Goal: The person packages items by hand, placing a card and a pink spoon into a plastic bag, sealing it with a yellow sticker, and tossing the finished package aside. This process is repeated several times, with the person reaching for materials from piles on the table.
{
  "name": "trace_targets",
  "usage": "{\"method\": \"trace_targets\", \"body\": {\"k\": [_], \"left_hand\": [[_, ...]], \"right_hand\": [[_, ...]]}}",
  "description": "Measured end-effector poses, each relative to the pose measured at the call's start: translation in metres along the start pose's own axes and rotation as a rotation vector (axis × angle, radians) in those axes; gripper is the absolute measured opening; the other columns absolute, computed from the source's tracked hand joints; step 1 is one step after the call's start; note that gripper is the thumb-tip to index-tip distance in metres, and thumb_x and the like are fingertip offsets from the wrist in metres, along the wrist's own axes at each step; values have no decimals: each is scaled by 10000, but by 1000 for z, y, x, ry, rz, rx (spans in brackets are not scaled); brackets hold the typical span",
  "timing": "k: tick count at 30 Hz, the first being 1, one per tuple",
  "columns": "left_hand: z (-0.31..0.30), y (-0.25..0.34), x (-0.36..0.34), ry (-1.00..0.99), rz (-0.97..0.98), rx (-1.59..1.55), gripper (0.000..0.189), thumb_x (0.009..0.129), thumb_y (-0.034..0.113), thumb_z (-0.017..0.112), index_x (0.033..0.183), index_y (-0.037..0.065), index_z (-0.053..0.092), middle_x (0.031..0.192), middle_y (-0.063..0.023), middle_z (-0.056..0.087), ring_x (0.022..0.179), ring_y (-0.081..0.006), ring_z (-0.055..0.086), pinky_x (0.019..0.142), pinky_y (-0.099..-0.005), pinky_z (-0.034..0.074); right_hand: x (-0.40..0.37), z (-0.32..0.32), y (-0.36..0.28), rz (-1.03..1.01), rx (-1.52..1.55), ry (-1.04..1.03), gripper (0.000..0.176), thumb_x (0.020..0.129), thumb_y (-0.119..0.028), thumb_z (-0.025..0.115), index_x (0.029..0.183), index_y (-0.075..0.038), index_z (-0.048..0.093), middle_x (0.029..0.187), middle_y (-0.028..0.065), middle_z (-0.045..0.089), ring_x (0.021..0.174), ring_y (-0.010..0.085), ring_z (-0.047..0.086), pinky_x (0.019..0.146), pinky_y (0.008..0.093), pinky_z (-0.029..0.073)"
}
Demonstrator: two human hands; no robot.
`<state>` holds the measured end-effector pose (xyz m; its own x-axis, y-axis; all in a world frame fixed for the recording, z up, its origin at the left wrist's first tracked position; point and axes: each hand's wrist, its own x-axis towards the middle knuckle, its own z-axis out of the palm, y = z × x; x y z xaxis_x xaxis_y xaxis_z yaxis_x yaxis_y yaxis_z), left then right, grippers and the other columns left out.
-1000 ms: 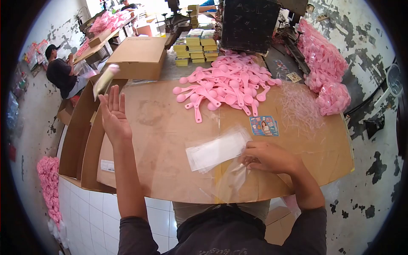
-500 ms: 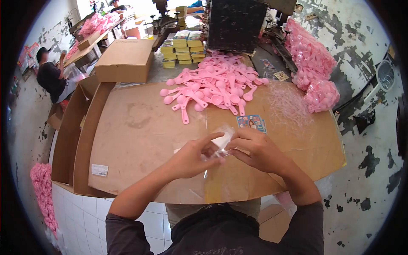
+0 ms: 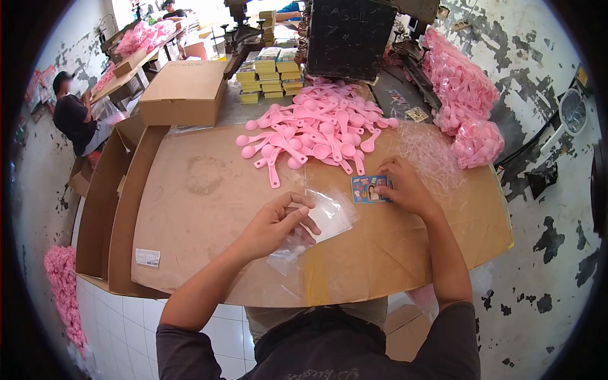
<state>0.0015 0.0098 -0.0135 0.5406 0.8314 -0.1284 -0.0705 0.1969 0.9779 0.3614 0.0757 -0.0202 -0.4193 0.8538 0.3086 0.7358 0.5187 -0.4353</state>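
My left hand (image 3: pixel 282 221) is over the middle of the cardboard-covered table, its fingers curled around clear plastic bags (image 3: pixel 332 215). The bags fan out to the right of the fingers, and some clear film shows below the palm. My right hand (image 3: pixel 408 190) is at a blue printed card (image 3: pixel 367 189) lying on the cardboard. Its thumb and fingers close on the card's right end, partly covering it. Beyond both hands spreads a heap of pink plastic measuring spoons (image 3: pixel 323 130).
Stacks of cards (image 3: pixel 269 73) and a closed cardboard box (image 3: pixel 183 92) stand at the back. An open carton (image 3: pixel 120 209) borders the left side. Bagged pink spoons (image 3: pixel 465 95) and clear plastic strips (image 3: pixel 430 155) are on the right. Another person (image 3: pixel 76 117) sits far left.
My right hand has left the plastic and moved right and away from me to the printed card. My left hand keeps the bags, which now lie spread out more flatly.
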Motion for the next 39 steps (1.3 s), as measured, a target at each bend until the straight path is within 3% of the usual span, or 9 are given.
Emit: {"method": "trace_targets", "body": {"k": [5,11,20,26,29,32,35,38,39], "left_hand": [[6,-6,3,84,74,-16,239,1082,225,582,1143,-2,625,1073,-104,766,944,-164,749,736,-261,557],[10,-3,2,87,14,-26,237,1078,170,577,1137,-53,630,1088,-187,755,976,-231,756,863,-339,617],[13,-9,-1,88,67,46,239,1043,162,647,1160,-46,663,1026,-132,774,948,-146,742,782,-287,599],[18,-10,-4,79,90,248,216,1037,134,654,1142,-51,690,977,-94,771,896,-111,725,764,-268,580],[18,-11,-6,42,91,289,221,1043,123,640,1182,-46,674,985,-87,766,898,-106,712,767,-264,578],[20,-7,-6,93,124,81,235,1047,111,631,1221,-45,652,1011,-92,762,917,-103,703,764,-262,575],[13,-9,-4,136,193,32,242,1050,96,620,1248,-42,636,1031,-98,758,938,-105,700,763,-262,575],[16,-3,-8,134,153,67,231,1047,112,631,1229,-30,633,970,-74,762,839,-71,692,715,-225,558],[16,-3,-8,147,150,73,232,1048,115,631,1232,-25,632,966,-72,762,824,-63,687,694,-218,550]], "right_hand": [[-1,-26,-20,186,291,-7,223,878,-74,763,1092,-35,711,968,61,713,887,178,647,838,337,506],[-1,-2,-68,15,581,92,142,936,-72,746,1076,-47,732,908,-2,704,730,55,563,631,244,458],[9,-16,-105,-105,347,-34,216,885,-29,742,1099,-54,737,866,57,673,747,153,602,669,308,482],[20,-7,-118,-336,303,-110,209,892,-67,749,1100,-59,740,870,78,683,800,191,664,680,339,508],[18,5,-139,-108,443,-145,184,913,-99,752,1088,-42,740,904,75,710,793,184,672,685,319,519],[15,21,-133,33,656,87,167,929,-121,755,1073,-37,744,928,69,727,768,174,673,679,291,522],[10,18,-131,-12,534,-14,156,958,-144,729,1068,-34,745,931,67,728,827,182,674,729,312,523],[14,31,-119,-358,579,-110,151,968,-141,697,1063,-35,748,945,73,720,904,194,674,801,343,516],[20,30,-107,-268,505,-103,156,961,-140,689,1062,-38,751,974,77,717,941,214,669,828,362,513]]}}
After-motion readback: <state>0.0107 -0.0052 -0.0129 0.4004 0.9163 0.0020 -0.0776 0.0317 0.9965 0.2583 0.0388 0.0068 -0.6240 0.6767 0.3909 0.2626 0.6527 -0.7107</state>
